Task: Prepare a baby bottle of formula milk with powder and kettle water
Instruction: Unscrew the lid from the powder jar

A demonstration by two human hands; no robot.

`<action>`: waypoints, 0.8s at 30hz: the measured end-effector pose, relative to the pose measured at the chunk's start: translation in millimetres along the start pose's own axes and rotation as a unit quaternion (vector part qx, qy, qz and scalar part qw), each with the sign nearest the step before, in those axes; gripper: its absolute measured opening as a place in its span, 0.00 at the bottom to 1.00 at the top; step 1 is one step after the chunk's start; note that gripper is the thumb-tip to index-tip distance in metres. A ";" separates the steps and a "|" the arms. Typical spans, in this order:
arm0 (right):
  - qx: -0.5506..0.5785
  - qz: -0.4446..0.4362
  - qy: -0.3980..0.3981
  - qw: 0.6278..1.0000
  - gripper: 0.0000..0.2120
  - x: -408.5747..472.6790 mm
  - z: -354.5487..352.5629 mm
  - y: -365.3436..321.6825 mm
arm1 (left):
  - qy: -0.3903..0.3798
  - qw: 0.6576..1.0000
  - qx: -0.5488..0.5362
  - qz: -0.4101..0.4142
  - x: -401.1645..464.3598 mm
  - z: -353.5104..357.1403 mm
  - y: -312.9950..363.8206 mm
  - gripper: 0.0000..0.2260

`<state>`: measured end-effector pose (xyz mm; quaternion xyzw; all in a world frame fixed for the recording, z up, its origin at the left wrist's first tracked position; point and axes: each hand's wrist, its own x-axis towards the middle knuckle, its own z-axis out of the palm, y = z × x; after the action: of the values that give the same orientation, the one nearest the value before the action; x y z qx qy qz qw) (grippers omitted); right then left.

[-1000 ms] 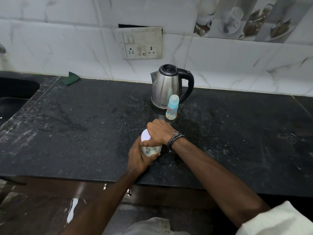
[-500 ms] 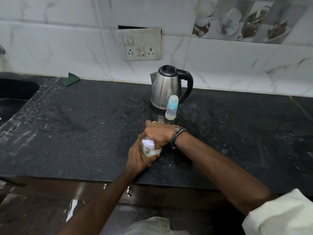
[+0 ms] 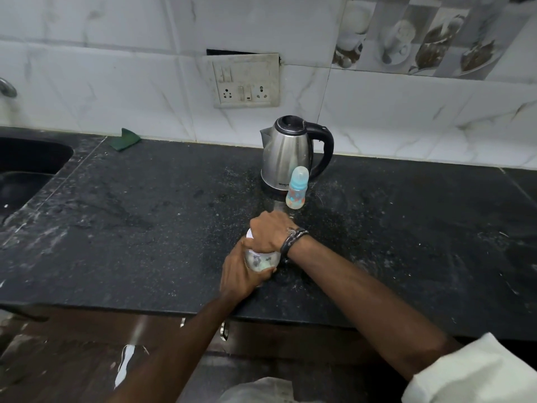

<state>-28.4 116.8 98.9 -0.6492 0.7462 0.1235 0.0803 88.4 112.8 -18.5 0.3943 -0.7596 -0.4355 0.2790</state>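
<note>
While your left hand (image 3: 238, 274) wraps around the body of the powder jar (image 3: 261, 260), your right hand (image 3: 271, 232) curls over its white lid (image 3: 250, 234) from above. Both grips are closed tight on the jar, which stands on the counter (image 3: 145, 228) in front of the kettle (image 3: 287, 154). Between jar and kettle, the baby bottle (image 3: 297, 188) stands upright, just beside the kettle's base.

Right hand (image 3: 271, 231) — re-gripped atop jar lid (image 3: 250, 234)
</note>
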 end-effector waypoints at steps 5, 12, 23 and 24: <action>0.092 -0.099 -0.095 0.986 0.26 -2.8 -8.1 8.9 | -0.005 1.000 0.006 0.010 -0.6 -2.6 -0.3 0.35; -0.019 0.083 0.004 0.996 0.44 -1.4 -0.4 -11.8 | -0.015 1.000 0.004 -0.003 1.2 -0.7 -2.3 0.35; 0.081 -0.054 0.003 0.995 0.21 -23.8 -18.7 10.3 | -0.012 1.000 -0.013 0.006 0.9 2.7 -11.3 0.41; 0.113 -0.056 0.011 0.992 0.20 -29.4 -20.3 16.3 | -0.005 1.000 -0.015 0.011 0.7 2.4 -12.0 0.42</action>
<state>-39.4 140.9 127.9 -0.6777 0.7190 0.0265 0.1517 90.4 109.6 -30.1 0.3793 -0.7590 -0.4456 0.2854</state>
